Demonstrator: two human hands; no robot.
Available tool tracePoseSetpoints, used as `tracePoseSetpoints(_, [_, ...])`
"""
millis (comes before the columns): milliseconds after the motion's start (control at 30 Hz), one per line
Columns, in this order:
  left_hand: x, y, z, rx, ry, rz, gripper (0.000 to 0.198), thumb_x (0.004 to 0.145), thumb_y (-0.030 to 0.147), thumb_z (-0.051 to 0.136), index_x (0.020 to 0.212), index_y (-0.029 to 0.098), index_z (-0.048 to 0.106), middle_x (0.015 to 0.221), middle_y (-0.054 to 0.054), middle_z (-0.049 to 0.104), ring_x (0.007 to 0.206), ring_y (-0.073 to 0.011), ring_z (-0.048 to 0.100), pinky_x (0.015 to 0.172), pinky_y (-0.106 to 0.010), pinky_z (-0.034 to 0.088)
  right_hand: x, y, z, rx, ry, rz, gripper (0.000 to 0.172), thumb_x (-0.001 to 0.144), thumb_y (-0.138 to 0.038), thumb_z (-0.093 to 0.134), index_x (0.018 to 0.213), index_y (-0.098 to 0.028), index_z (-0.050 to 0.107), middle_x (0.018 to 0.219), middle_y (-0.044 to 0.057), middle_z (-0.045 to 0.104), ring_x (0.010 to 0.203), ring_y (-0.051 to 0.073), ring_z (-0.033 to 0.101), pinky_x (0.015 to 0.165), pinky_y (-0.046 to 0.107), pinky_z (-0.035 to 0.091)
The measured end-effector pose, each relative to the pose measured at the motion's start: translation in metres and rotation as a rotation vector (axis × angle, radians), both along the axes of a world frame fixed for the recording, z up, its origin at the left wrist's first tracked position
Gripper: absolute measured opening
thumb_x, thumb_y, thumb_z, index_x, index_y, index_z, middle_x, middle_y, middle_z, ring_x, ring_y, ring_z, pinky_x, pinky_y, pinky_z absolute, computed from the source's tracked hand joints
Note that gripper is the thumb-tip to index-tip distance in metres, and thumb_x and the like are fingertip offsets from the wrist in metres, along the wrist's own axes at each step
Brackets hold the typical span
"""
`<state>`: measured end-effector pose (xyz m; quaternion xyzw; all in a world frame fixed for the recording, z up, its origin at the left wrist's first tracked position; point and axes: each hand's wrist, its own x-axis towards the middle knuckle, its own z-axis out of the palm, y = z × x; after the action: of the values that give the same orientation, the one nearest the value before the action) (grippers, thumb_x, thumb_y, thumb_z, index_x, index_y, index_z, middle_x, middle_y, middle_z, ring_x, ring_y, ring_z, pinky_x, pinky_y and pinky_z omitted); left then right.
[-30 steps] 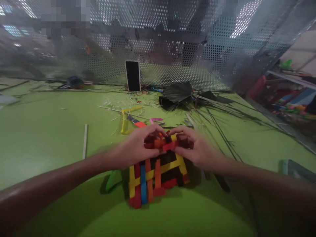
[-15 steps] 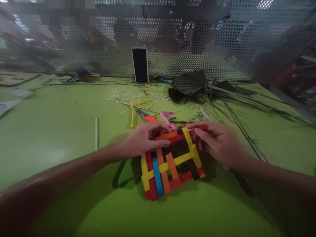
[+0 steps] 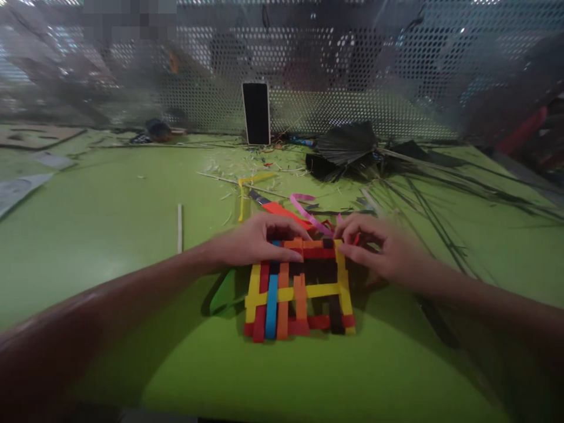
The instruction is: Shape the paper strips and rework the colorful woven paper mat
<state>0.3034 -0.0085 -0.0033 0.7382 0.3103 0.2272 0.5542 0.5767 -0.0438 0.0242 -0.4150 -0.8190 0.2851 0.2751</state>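
Observation:
A small woven piece (image 3: pixel 311 290) of yellow, red, blue, orange and black flat strips is between my hands, open gaps showing in its weave. My left hand (image 3: pixel 264 241) grips its far left edge, thumb on top and the other fingers behind. At the far right corner, my right hand (image 3: pixel 368 241) is closed with thumb and fingers on the yellow edge strip. A bit of red strip (image 3: pixel 356 239) shows among the right fingers. Just beyond the weave lie a knife with an orange-red handle (image 3: pixel 284 212) and a curled pink strip (image 3: pixel 306 212).
A phone (image 3: pixel 256 113) leans upright against a perforated metal panel (image 3: pixel 198 76). Dark dried fan leaves (image 3: pixel 343 144) with long stalks lie at the back right. A yellow strip (image 3: pixel 241 200) and scraps litter the green table (image 3: pixel 132 229); a pale stick (image 3: pixel 180 228) lies left.
The woven piece has turned and now sits squarer to me. My right hand has drawn in to its far right corner, and less of the red strip shows. My left hand keeps its hold.

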Motion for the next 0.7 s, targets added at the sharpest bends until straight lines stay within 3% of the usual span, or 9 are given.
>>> tracePoseSetpoints(133, [0.003, -0.003, 0.000, 0.068, -0.002, 0.005, 0.042, 0.077, 0.037, 0.084, 0.115, 0.022, 0.074, 0.107, -0.007, 0.075, 0.097, -0.0204, 0.070, 0.086, -0.031, 0.058, -0.002, -0.006, -0.006, -0.029, -0.001, 0.052, 0.025, 0.086, -0.036, 0.074, 0.078, -0.020, 0.056, 0.091, 0.007, 0.071, 0.081, 0.019, 0.066, 0.069, 0.031, 0.056])
tracePoseSetpoints(267, [0.005, -0.005, 0.001, 0.053, -0.008, 0.043, 0.039, 0.074, 0.036, 0.086, 0.107, 0.019, 0.075, 0.103, -0.006, 0.075, 0.094, -0.0203, 0.070, 0.084, -0.031, 0.059, -0.001, -0.007, -0.007, -0.114, 0.050, 0.027, 0.019, 0.087, -0.033, 0.072, 0.092, -0.021, 0.059, 0.093, 0.006, 0.069, 0.077, 0.017, 0.066, 0.068, 0.030, 0.058])
tracePoseSetpoints(533, [0.004, -0.006, 0.004, -0.248, -0.180, 0.195, 0.039, 0.072, 0.035, 0.088, 0.100, 0.019, 0.068, 0.101, -0.004, 0.075, 0.084, -0.0177, 0.072, 0.076, -0.029, 0.062, 0.000, -0.006, -0.005, -0.064, 0.078, -0.039, 0.033, 0.096, -0.037, 0.062, 0.126, -0.027, 0.057, 0.099, 0.005, 0.074, 0.084, 0.021, 0.073, 0.071, 0.034, 0.062])
tracePoseSetpoints(700, [0.006, -0.004, 0.000, -0.340, -0.303, 0.266, 0.041, 0.069, 0.031, 0.090, 0.095, 0.019, 0.060, 0.093, -0.001, 0.073, 0.077, -0.0152, 0.072, 0.070, -0.026, 0.061, -0.001, -0.013, 0.002, -0.234, 0.219, 0.024, 0.049, 0.101, -0.044, 0.053, 0.146, -0.027, 0.044, 0.094, 0.005, 0.076, 0.084, 0.021, 0.074, 0.069, 0.032, 0.061])
